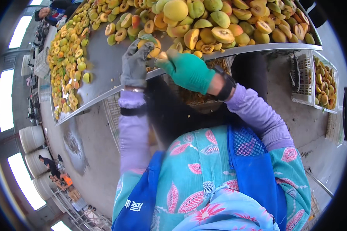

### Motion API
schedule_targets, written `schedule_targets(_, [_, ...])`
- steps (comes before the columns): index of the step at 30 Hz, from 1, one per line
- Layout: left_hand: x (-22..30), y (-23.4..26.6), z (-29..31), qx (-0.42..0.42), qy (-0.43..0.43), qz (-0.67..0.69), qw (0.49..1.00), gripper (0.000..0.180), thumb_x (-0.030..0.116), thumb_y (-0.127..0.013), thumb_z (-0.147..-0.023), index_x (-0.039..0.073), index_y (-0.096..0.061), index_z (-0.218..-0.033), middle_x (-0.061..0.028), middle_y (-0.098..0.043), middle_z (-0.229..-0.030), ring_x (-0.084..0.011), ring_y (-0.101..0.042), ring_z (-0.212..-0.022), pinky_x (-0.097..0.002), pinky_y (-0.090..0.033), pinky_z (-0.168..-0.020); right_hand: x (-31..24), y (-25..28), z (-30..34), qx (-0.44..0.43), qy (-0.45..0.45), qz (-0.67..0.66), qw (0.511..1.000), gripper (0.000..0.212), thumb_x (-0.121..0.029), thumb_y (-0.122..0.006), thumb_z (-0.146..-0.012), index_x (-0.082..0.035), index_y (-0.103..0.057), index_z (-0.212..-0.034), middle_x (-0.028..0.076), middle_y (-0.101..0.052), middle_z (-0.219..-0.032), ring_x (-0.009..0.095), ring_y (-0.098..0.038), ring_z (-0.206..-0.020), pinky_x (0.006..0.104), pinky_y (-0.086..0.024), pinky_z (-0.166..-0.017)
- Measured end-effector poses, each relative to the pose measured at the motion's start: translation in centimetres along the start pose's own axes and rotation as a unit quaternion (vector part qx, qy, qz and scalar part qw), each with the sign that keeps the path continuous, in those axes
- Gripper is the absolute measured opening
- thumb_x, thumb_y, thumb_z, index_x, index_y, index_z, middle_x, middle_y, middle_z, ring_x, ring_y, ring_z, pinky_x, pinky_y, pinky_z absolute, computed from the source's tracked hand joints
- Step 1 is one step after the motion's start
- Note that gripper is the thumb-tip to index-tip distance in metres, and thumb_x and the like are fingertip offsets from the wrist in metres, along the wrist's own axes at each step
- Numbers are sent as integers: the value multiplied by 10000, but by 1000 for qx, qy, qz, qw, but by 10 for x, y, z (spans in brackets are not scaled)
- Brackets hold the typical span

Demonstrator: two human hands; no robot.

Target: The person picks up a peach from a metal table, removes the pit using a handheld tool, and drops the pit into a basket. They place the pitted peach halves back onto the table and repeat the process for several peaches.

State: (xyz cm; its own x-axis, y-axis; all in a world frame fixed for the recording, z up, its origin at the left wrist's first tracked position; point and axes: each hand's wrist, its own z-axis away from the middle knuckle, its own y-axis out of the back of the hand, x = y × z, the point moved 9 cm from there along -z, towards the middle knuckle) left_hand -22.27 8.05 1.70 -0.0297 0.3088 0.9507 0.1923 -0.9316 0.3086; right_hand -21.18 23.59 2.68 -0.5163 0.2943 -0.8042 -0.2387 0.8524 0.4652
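Note:
My left hand (pixel 134 65), in a grey glove, is closed round a yellow-orange peach (pixel 155 49) above the near edge of a metal table (pixel 104 63). My right hand (pixel 191 72), in a green glove, is drawn in close beside that peach with its fingers closed. A small pale tip shows at its fingers; what they hold, if anything, I cannot make out. Beyond both hands lies a heap of peaches (pixel 175 10), some whole and many cut in half with hollow centres. More cut peaches (pixel 67 57) spread along the table's left side.
At the right, a white plastic crate (pixel 302 79) on the floor holds peach halves. Another crate (pixel 112 115) stands below the table's near edge. A person (pixel 52 13) is at the far left. Large pale tubs (pixel 31 138) and more people (pixel 50 164) are farther off.

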Motion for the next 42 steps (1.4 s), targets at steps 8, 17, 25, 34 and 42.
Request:
schedule_targets(8, [4, -33, 38, 33, -42, 218, 974, 376, 11, -574, -841, 17, -543, -1216, -134, -596, -1159, -246, -598, -1025, -332, -507, -861, 17, -26, 29, -70, -389, -335, 855, 452, -409, -423, -974, 6, -564, -864, 128, -574, -578, 237, -594, -471, 354, -449, -414])
schedule_targets(17, [10, -31, 39, 56, -34, 305, 950, 317, 115, -582, -868, 20, -566, -1170, -101, -616, -1081, -192, -606, -945, -290, -495, -844, 2, -11, 19, -50, -137, -32, 989, 431, -400, -455, -965, 16, -545, -897, 242, -607, -689, 424, -614, -696, 471, -479, -599])
schedule_targets(25, [-4, -34, 37, 81, 13, 290, 953, 333, 251, -434, -988, -14, -636, -994, -75, -644, -859, -152, -586, -763, -256, -482, -729, 9, -19, 29, -52, -166, -77, 982, 422, -392, -471, -958, 23, -532, -921, 257, -613, -741, 440, -609, -736, 489, -474, -624])
schedule_targets(34, [9, -25, 24, 96, -41, 96, 990, 339, 240, -442, -972, -33, -619, -1069, -98, -668, -986, -173, -625, -808, -282, -488, -794, 20, -30, 27, -35, -180, -196, 963, 427, -406, -468, -956, 10, -556, -983, 267, -624, -844, 438, -606, -807, 473, -478, -669])
schedule_targets(42, [27, -34, 42, -38, 73, 172, 982, 247, 126, -487, -953, -3, -554, -1152, -95, -586, -1092, -175, -596, -920, -294, -497, -812, 31, -8, 27, 75, -170, -194, 963, 393, -365, -488, -964, 2, -587, -1061, 202, -616, -694, 313, -608, -618, 416, -457, -553])
